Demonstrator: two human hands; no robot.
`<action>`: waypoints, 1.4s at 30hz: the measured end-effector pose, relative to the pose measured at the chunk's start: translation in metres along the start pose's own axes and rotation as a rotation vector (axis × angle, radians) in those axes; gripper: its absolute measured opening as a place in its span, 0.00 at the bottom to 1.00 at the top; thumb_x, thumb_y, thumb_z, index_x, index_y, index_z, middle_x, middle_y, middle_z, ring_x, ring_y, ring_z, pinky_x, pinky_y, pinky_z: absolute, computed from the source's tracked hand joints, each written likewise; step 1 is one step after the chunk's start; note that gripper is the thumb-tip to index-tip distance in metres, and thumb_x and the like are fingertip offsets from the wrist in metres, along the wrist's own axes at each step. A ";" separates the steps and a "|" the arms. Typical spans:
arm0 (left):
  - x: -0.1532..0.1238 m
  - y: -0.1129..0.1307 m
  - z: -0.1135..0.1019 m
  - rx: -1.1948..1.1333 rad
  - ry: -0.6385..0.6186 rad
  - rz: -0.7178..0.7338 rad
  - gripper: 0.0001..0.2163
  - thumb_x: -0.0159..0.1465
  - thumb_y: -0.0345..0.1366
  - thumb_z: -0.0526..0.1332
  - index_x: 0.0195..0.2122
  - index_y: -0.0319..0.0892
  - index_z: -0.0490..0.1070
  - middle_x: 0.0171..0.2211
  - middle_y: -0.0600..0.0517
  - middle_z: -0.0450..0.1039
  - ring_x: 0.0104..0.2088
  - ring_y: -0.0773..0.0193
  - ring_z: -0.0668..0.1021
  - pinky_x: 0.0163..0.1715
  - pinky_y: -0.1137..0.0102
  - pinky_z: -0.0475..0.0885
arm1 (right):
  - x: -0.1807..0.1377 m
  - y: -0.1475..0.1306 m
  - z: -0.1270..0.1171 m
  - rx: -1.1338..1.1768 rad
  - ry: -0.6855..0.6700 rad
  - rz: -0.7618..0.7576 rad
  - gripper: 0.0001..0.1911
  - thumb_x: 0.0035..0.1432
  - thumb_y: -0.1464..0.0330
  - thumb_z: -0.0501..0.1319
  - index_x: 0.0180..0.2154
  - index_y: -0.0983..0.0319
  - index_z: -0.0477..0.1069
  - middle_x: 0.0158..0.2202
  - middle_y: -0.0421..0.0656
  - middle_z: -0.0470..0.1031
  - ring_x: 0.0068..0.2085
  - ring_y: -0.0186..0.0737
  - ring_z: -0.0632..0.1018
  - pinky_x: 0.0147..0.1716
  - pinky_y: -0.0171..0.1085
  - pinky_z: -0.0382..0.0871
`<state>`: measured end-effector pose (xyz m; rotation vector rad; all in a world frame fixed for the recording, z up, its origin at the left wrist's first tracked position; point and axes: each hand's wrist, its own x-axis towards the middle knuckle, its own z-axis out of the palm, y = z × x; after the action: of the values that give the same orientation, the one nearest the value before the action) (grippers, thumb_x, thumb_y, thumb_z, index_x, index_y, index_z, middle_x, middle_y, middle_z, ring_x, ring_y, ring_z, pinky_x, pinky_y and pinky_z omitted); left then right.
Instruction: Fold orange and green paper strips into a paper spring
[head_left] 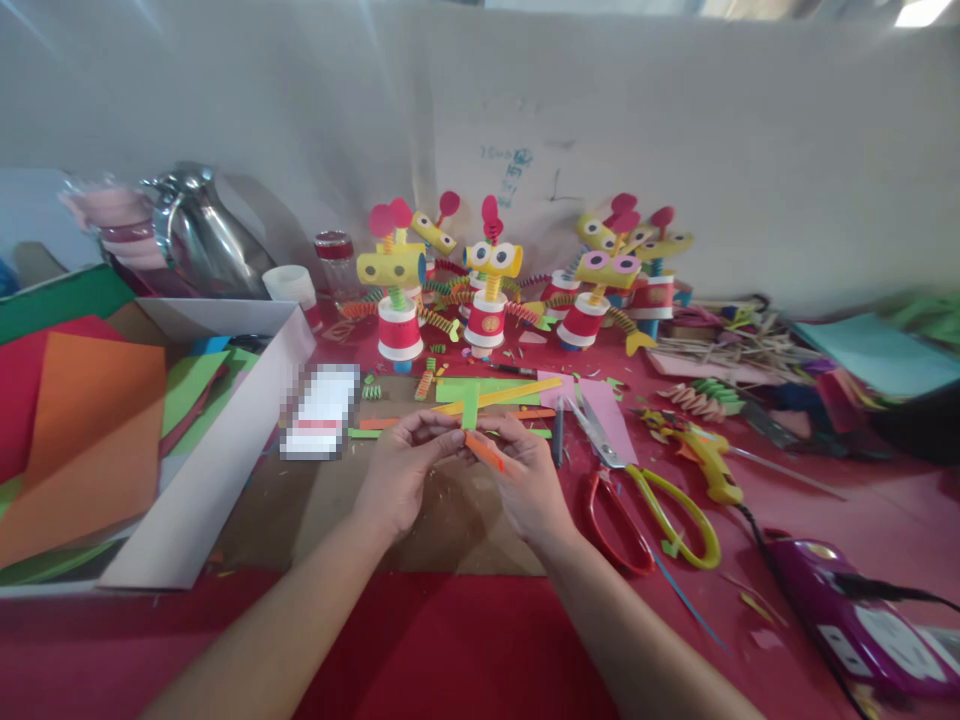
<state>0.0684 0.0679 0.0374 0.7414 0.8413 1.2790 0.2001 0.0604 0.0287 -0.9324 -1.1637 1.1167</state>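
Over the brown cardboard mat (352,520), both hands meet on crossed paper strips. A green strip (470,405) points away from me, and an orange strip (486,452) runs along the fingers of my right hand (529,470). My left hand (409,465) pinches the strips where they meet, thumb on top. My right hand closes on the same spot from the other side. Just beyond the fingers lie a yellow strip (525,393) and further green and orange strips. Scissors (615,460) with one red and one yellow handle rest right of my right hand.
Several paper-cup figures (484,320) with spring arms stand at the back. A white box (217,450) of coloured paper is on the left, beside a phone (322,410). A steel jug (206,235) stands behind. On the right are a yellow glue gun (705,460) and a purple power strip (847,610).
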 end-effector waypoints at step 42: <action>0.001 -0.007 0.001 0.051 0.007 0.052 0.11 0.48 0.32 0.71 0.35 0.41 0.79 0.34 0.51 0.76 0.37 0.64 0.75 0.47 0.65 0.66 | -0.009 0.005 0.012 0.086 0.136 0.017 0.06 0.53 0.65 0.66 0.34 0.58 0.76 0.38 0.43 0.80 0.41 0.43 0.79 0.48 0.46 0.72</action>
<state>0.0723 0.0677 0.0321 0.8039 0.8674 1.3106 0.1868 0.0530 0.0244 -0.9387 -0.9914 1.0912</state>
